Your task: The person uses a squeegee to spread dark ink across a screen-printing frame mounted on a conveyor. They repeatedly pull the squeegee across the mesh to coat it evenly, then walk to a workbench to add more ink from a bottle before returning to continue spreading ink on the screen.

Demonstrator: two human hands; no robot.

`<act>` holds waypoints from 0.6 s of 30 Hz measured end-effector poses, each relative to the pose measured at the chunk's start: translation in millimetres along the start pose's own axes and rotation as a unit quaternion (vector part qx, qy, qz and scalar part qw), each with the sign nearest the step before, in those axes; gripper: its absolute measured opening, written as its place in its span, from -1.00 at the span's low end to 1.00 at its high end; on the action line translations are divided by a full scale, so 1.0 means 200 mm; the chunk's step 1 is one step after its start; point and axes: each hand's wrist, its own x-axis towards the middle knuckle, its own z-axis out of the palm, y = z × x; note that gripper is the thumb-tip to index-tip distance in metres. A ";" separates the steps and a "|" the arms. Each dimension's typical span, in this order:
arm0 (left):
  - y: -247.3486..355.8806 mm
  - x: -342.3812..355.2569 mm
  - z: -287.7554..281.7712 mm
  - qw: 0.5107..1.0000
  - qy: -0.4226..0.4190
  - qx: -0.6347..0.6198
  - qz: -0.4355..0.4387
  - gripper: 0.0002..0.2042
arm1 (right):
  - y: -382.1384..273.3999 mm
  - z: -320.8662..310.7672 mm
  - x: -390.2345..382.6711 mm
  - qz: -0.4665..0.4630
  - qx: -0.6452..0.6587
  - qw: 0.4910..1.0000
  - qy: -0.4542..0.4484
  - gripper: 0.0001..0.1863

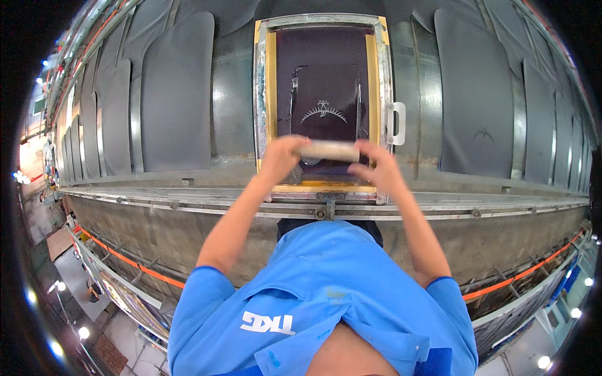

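Observation:
A pale, bar-shaped squeegee lies crosswise above the near part of a screen-printing frame. My left hand is closed around its left end. At the other end, my right hand grips it with the thumb on the near side; both hands are slightly blurred. The frame's dark mesh carries a pale curved, spiked design, and wet-looking streaks run down either side of it. Yellowish tape lines the frame's inner edges. Whether the squeegee's blade touches the mesh is hidden.
A white handle sticks out from the frame's right side. Dark fabric pieces lie along the metal table on both sides, one bearing a faint mark. A metal rail with bolts runs along the table's near edge, close to my body.

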 end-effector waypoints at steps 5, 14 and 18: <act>-0.12 0.69 -0.23 0.999 0.005 0.008 -0.052 -0.65 | 0.39 -0.30 0.36 0.128 -0.092 0.955 0.253 -0.59; -0.10 0.48 -0.02 0.986 0.142 0.067 0.052 -0.57 | 0.43 -0.18 0.53 0.141 -0.019 0.950 0.278 -0.76; -0.04 -0.02 0.12 0.983 0.131 0.100 0.075 -0.49 | 0.26 -0.18 0.52 0.118 -0.042 0.941 0.314 -0.73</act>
